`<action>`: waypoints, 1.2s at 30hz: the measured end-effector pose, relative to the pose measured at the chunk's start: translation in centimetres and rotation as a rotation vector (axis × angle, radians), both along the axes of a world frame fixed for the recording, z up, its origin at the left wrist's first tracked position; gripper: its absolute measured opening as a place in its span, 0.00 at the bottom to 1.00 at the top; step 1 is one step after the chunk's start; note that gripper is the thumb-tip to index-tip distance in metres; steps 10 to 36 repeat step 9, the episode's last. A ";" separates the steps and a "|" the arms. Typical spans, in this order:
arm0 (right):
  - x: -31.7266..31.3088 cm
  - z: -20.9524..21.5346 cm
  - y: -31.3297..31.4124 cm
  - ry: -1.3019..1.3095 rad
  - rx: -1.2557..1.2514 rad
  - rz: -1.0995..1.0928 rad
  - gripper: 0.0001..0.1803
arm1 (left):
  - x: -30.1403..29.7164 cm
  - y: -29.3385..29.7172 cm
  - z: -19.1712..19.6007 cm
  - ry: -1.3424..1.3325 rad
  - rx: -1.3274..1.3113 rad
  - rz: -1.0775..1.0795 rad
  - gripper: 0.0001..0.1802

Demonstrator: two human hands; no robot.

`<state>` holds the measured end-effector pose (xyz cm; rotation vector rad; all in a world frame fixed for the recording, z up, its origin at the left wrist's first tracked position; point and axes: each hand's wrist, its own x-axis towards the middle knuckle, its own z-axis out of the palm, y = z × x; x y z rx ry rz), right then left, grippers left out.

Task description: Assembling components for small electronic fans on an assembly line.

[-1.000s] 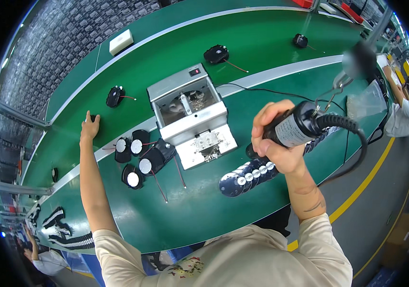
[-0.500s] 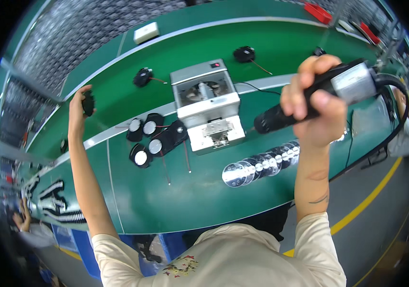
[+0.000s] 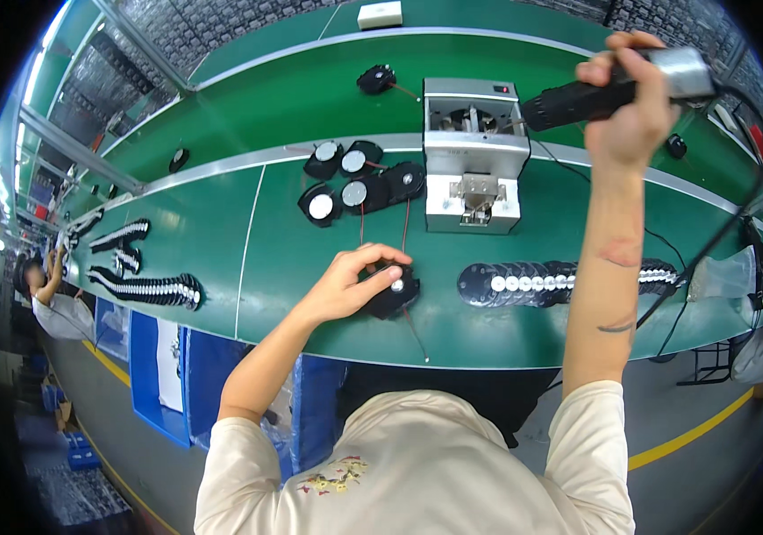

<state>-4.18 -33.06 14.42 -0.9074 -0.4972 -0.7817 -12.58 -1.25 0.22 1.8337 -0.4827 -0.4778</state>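
My left hand [image 3: 352,283] has its fingers curled on a round black fan-like part [image 3: 392,300] with a pale centre and a thin red wire, resting on the green bench. Raised at the right, my right hand [image 3: 631,111] grips a black electric screwdriver [image 3: 569,107] with a silver rear end. Its tip points left into the open top of a grey metal box, apparently a screw feeder [image 3: 475,156]. Left of the feeder lie several similar black parts [image 3: 320,206] with white discs. An overlapping row of clear discs [image 3: 533,281] with white centres sits right of my left hand.
Beyond the bench runs a green belt [image 3: 292,107] carrying a few black wired parts [image 3: 376,79]. A white box [image 3: 380,15] stands behind it. Rows of black-and-white parts [image 3: 154,290] lie at left. Blue bins [image 3: 158,374] stand below the edge. The screwdriver's cable hangs at right. A person [image 3: 56,294] works far left.
My left hand has come from over the belt at far left to the bench before me, bringing the black part. The screwdriver has moved up to the feeder's opening. The whole view has shifted.
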 end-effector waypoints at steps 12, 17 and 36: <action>-8.6 -2.5 -4.6 -0.025 -0.162 0.211 0.18 | -3.3 0.9 1.5 -0.575 0.311 -0.116 0.27; -8.6 -2.5 -4.6 -0.025 -0.162 0.211 0.18 | -3.3 0.9 1.5 -0.575 0.311 -0.116 0.27; -8.6 -2.5 -4.6 -0.025 -0.162 0.211 0.18 | -3.3 0.9 1.5 -0.575 0.311 -0.116 0.27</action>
